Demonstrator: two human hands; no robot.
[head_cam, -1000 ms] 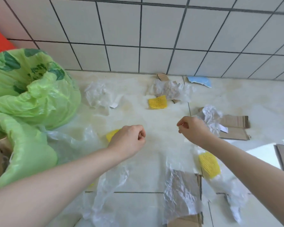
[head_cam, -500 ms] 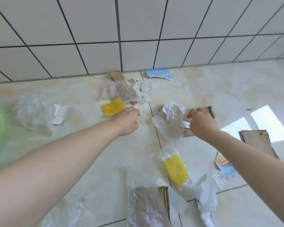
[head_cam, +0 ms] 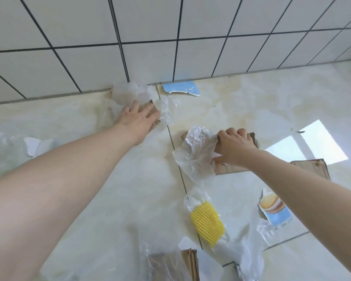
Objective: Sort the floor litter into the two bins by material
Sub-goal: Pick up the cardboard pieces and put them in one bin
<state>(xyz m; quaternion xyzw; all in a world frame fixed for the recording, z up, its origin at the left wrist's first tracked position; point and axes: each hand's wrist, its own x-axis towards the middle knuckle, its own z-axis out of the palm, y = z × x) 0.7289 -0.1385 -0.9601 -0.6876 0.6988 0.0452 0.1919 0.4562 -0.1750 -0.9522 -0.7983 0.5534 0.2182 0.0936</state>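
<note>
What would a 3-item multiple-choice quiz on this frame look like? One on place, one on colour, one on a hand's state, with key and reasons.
1. Where does the torn blue paper scrap lie?
A. At the foot of the tiled wall
B. Under the right forearm
C. On top of the foam net

2. What colour is the foam net on the floor?
A. Red
B. Yellow
C. Black

3. What is the right hand doing?
A. Hanging open above bare floor
B. Pressing flat on the wall
C. Gripping a cardboard piece beside a crumpled plastic sheet

Key:
1 A: the scrap sits on the floor right where it meets the wall.
2 B: the ribbed net is bright yellow.
3 C: the fingers curl over the cardboard's far edge, thumb at its near side.
</note>
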